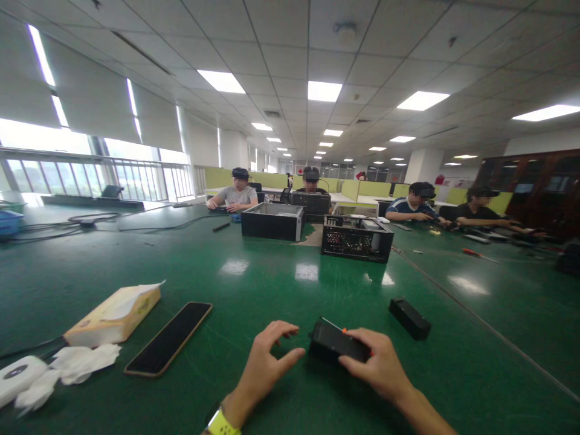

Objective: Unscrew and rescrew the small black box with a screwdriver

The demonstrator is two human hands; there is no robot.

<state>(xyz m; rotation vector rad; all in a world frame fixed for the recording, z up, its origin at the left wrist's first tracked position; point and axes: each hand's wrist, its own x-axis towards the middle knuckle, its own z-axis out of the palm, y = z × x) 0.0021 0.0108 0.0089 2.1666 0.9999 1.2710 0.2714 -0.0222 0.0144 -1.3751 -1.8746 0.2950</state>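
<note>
My right hand [378, 362] grips the right end of a black rectangular box [331, 342], thumb on the near side and fingers over the far side. Bits of orange-red show by its fingers; what they belong to is unclear. Just left of the box, my left hand [270, 355] is held with thumb and fingers apart and nothing between them. A yellow-green watch strap [222, 423] circles the left wrist. Beyond my right hand, a second black oblong box [410, 318] lies on the green tabletop [272, 284].
On the left lie a phone [170, 339], a tissue pack [115, 314], crumpled tissues [77, 364] and a white device [20, 377]. Two open computer cases [272, 222] stand farther back, with a red screwdriver [473, 252] to their right. Several people sit across the table. Cables [86, 223] trail at far left.
</note>
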